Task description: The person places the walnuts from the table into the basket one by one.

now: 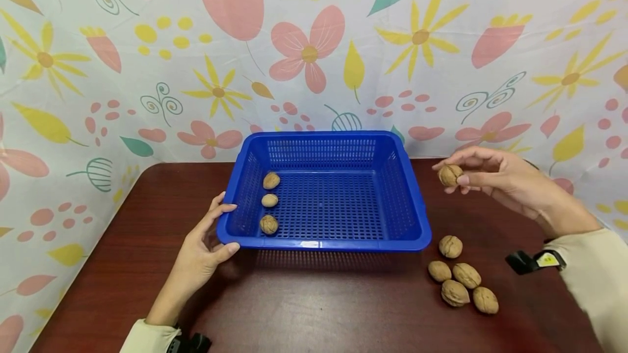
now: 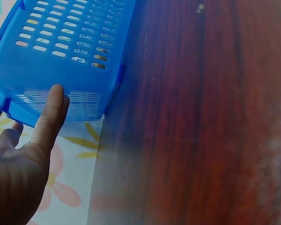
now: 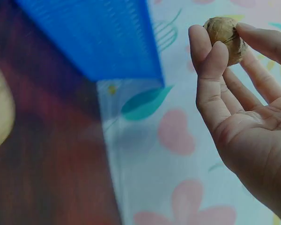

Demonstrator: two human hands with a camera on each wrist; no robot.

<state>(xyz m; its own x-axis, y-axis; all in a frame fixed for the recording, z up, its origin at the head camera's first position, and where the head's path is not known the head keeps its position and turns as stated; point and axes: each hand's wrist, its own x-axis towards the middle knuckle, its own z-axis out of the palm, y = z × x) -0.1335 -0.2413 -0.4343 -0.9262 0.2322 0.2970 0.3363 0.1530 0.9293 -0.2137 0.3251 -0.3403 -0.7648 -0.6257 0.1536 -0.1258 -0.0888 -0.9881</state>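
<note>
My right hand (image 1: 520, 184) pinches a walnut (image 1: 450, 175) between thumb and fingertips, raised to the right of the blue plastic basket (image 1: 321, 244). The same walnut (image 3: 226, 40) shows in the right wrist view, held at the fingertips. At the basket's front left corner, my left hand (image 1: 198, 249) holds the rim, thumb on the front edge and fingers on the left side. Inside, along the left wall, three nuts stand in a line: a walnut (image 1: 271, 181) at the back, a smaller, paler nut (image 1: 269, 200) in the middle and another walnut (image 1: 269, 225) in front.
Several loose walnuts (image 1: 454, 293) lie grouped on the dark wooden table (image 1: 314, 309), right of the basket's front corner. A flower-printed cloth (image 1: 309, 53) hangs behind the table's far edge, close to the back of the basket.
</note>
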